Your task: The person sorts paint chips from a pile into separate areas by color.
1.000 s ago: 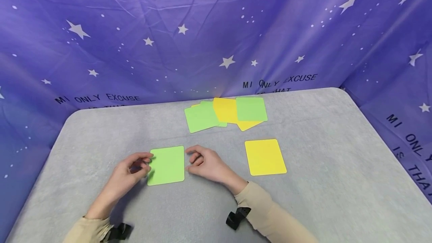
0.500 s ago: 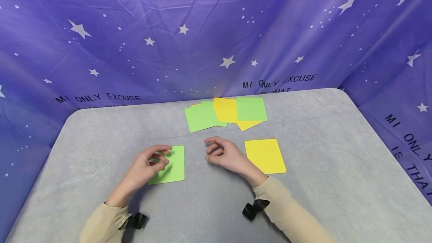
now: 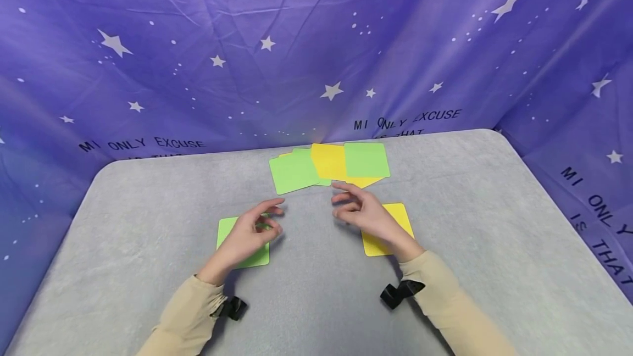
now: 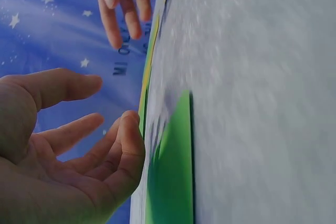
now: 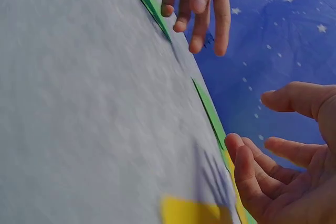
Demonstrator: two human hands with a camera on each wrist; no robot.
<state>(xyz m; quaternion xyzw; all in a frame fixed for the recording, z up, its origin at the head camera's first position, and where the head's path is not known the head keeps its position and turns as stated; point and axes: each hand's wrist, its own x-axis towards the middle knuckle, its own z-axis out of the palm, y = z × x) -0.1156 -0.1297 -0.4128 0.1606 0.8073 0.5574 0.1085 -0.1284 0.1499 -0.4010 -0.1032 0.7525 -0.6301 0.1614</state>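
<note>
My left hand (image 3: 250,237) hovers over a square green card (image 3: 227,229) at the left of the table and covers much of it in the head view. Nothing is between its loosely bent fingers. Over the left part of a square yellow card (image 3: 399,216) is my right hand (image 3: 368,213), fingers relaxed and holding nothing. Its fingertips lie just in front of the spread of overlapping cards at the back, among them a green card (image 3: 294,172), a yellow card (image 3: 328,161) and another green card (image 3: 367,159). In the left wrist view the green card (image 4: 176,177) lies flat below the left hand.
The grey table (image 3: 316,301) has rounded back corners. A purple curtain (image 3: 277,87) with stars and printed words hangs behind it and along the right side. Each sleeved wrist carries a small black camera, one on the left (image 3: 234,308) and one on the right (image 3: 394,295).
Both hands have moved to the right and away from the body. The left went from the green card's left edge to over it; the right left that card's side for the yellow card. The cards stay put.
</note>
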